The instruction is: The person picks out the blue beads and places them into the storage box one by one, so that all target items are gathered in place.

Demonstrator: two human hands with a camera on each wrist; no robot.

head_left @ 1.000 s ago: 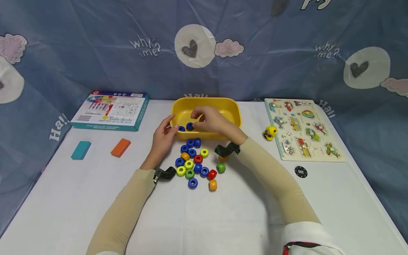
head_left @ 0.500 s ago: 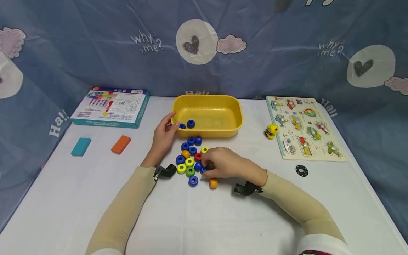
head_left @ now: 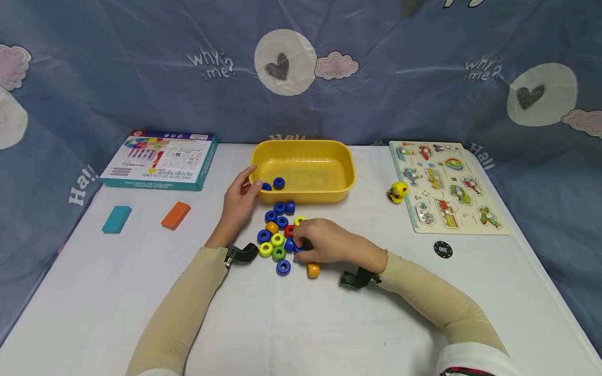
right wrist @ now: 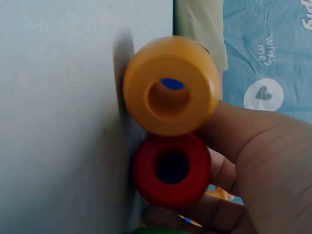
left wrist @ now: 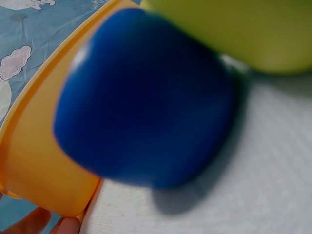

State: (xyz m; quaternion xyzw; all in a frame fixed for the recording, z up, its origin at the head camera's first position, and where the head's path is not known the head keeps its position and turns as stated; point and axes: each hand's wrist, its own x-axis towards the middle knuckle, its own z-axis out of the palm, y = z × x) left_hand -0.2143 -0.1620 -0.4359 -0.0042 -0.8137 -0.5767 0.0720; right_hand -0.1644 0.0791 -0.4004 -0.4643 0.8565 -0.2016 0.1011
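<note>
My left hand [head_left: 239,202] holds the left front corner of a yellow plastic tray [head_left: 305,197], its thumb and fingers at the rim. Two blue beads [head_left: 279,183] lie inside the tray near that corner. In front of it, blue, yellow, green, red and orange beads are heaped loosely. My right hand [head_left: 329,241] is down at the right side of this heap, thumb and fingers curled about a blue bead [head_left: 298,250], mostly covered. A red bead [right wrist: 171,170] and an orange bead [right wrist: 170,87] sit close before the right wrist camera, with the fingers behind them.
At the back left lies a boxed set [head_left: 160,161], with a teal block [head_left: 116,219] and an orange block [head_left: 176,215] before it. On the right are a picture puzzle board [head_left: 447,188], a small yellow duck [head_left: 397,192] and a black round chip [head_left: 443,249]. A patterned cloth hangs behind.
My right hand has moved from above the tray down to the right side of the bead heap, where it now stays nearly still. The left hand keeps its place at the tray corner.
</note>
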